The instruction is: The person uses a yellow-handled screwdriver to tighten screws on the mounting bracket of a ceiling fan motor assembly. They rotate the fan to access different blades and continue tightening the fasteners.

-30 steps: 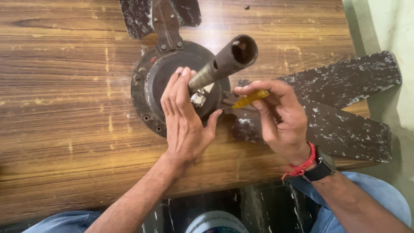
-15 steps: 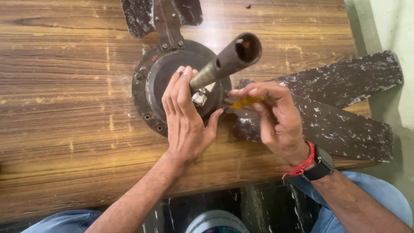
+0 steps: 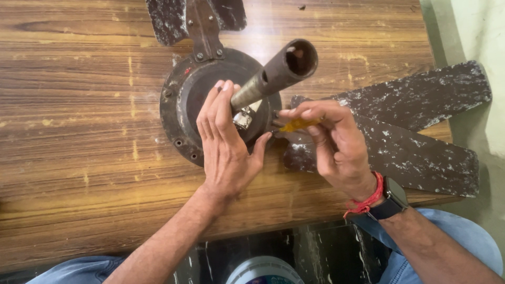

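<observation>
Scratched wood-grain table [image 3: 79, 105] carries the rusty fan motor [image 3: 181, 100], blades splayed around it. My left hand [image 3: 226, 142] lies flat and unclenched on the heavy, stiff housing beside its pipe [image 3: 276, 73]. My right hand [image 3: 331, 142] pinches a thin yellow screwdriver [image 3: 297, 124] at the hub; the flaky metal looks rough enough not to slip.

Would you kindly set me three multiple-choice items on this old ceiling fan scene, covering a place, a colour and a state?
1. Where does the left hand rest?
A. on the round dark metal fan motor housing
B. on the floor
C. on a blade

2. What colour is the tool handle in the right hand?
A. blue
B. yellow
C. white

3. How is the rusty hollow rod?
A. lying flat
B. removed
C. rising from the housing

A: palm lies flat on the housing. B: a yellow handle shows between the fingers. C: its open end points up towards the camera.
</observation>
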